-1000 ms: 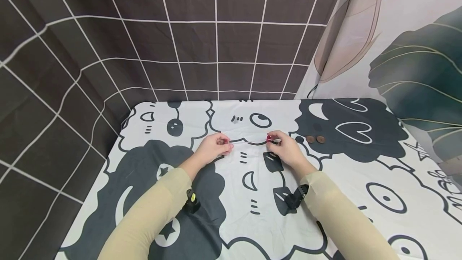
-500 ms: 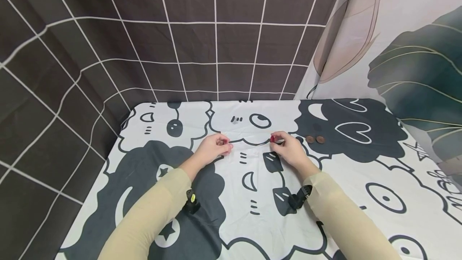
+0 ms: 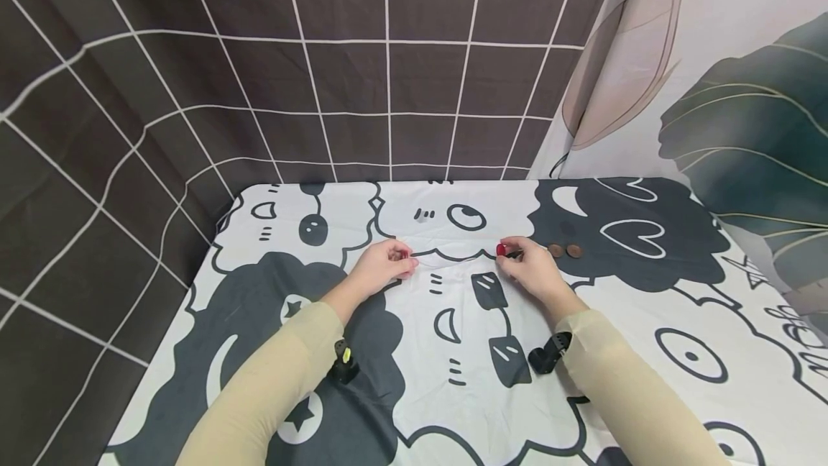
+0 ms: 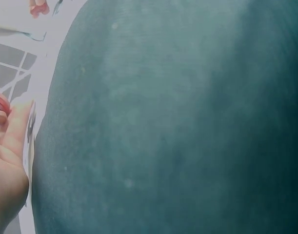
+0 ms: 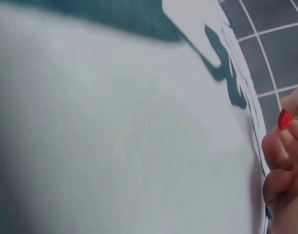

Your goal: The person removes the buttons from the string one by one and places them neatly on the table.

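My right hand point(image 3: 533, 272) pinches a small red button point(image 3: 501, 249) between thumb and fingertips, close over the patterned cloth. Small dark holes show in this red button point(image 5: 285, 119) in the right wrist view. To the left, my left hand point(image 3: 382, 265) pinches another small red round piece point(image 3: 405, 254). Its curved rim shows between the fingers in the left wrist view, where the red piece point(image 4: 0, 103) is partly hidden, and it looks like a button too. Just right of my right hand, two brown buttons point(image 3: 565, 251) lie side by side on a dark patch of the cloth.
A white and dark grey cartoon cloth point(image 3: 420, 408) covers the table. Behind and to the left hangs a dark curtain point(image 3: 349, 78) with white grid lines. A leaf-print hanging point(image 3: 744, 113) stands at the right.
My right hand has moved right with the red button, closer to the brown buttons, widening the gap between the hands. The button's face now shows more. My left hand has stayed in place.
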